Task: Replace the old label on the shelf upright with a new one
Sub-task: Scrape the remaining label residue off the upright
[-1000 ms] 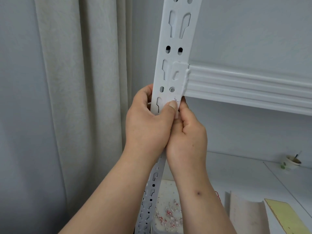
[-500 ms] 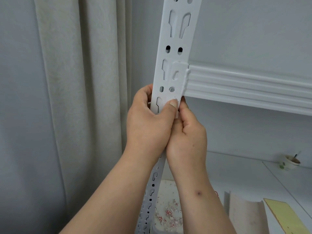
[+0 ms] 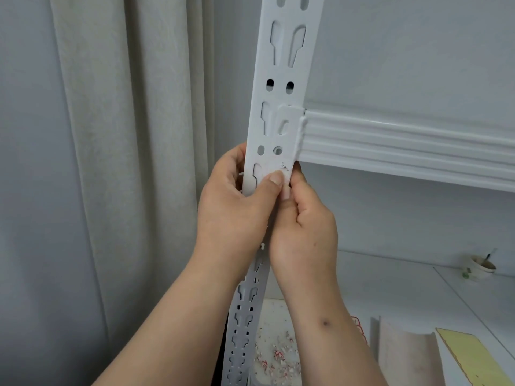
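Note:
A white slotted shelf upright (image 3: 284, 79) runs from top centre down to the bottom. My left hand (image 3: 237, 207) grips it just below the shelf beam, with the thumb pressed flat on its front face. My right hand (image 3: 303, 227) is curled against the upright's right edge, its thumb and fingertips working beside the left thumb. Small torn label remnants (image 3: 283, 166) with dark and red specks cling to the metal just above the thumbs. Whether the right fingers pinch a piece of label is hidden.
A white shelf beam (image 3: 404, 146) hooks into the upright and runs right. Below, a white surface (image 3: 390, 288) carries scattered label scraps (image 3: 278, 355), a beige sheet (image 3: 404, 358), a yellow sheet (image 3: 468, 358) and a small cup (image 3: 482, 267). A curtain (image 3: 125, 162) hangs on the left.
Nothing much has moved; both hands stay at the same spot on the upright, with the left thumb shifting very slightly over the label remnants.

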Demonstrator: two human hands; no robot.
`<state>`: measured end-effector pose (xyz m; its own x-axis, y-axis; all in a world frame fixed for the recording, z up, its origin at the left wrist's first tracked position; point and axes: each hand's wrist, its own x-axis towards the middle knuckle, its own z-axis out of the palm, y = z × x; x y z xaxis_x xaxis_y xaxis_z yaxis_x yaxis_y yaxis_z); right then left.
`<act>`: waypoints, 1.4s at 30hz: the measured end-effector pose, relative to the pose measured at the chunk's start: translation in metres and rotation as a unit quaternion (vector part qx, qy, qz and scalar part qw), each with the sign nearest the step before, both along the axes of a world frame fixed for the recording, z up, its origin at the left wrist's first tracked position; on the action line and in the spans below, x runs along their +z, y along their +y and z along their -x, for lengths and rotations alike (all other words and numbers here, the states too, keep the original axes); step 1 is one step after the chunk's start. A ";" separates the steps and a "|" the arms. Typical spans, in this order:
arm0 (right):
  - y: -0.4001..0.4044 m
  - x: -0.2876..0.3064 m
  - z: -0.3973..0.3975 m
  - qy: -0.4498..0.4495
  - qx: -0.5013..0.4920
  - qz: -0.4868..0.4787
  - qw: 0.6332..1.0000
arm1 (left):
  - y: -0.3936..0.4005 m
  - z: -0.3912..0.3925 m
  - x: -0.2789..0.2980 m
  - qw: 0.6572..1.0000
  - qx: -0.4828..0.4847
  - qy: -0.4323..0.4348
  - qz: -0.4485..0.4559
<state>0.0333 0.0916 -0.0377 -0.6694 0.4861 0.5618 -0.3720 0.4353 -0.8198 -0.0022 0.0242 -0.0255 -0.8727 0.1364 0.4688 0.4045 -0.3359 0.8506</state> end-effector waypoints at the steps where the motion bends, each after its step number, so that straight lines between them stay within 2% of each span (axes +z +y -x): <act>1: 0.000 0.000 0.000 -0.001 0.000 0.001 1.000 | 0.001 0.000 0.001 1.000 0.001 -0.001 -0.001; 10: 0.000 0.001 0.000 0.002 0.000 0.003 1.000 | 0.007 -0.001 0.002 1.000 0.023 -0.003 -0.002; 17: 0.000 -0.002 0.002 0.004 0.009 0.001 1.000 | 0.001 -0.001 0.000 1.000 -0.019 -0.006 -0.010; 35: 0.000 -0.006 0.005 0.011 0.002 0.006 1.000 | 0.005 -0.003 0.006 1.000 0.014 -0.017 -0.013; 42: 0.000 -0.006 0.003 0.006 -0.019 -0.021 1.000 | -0.003 0.000 0.002 0.999 -0.039 -0.009 -0.015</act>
<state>0.0305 0.0915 -0.0434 -0.6432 0.4879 0.5902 -0.3645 0.4828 -0.7963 -0.0022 0.0217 -0.0233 -0.8685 0.1912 0.4574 0.3602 -0.3906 0.8472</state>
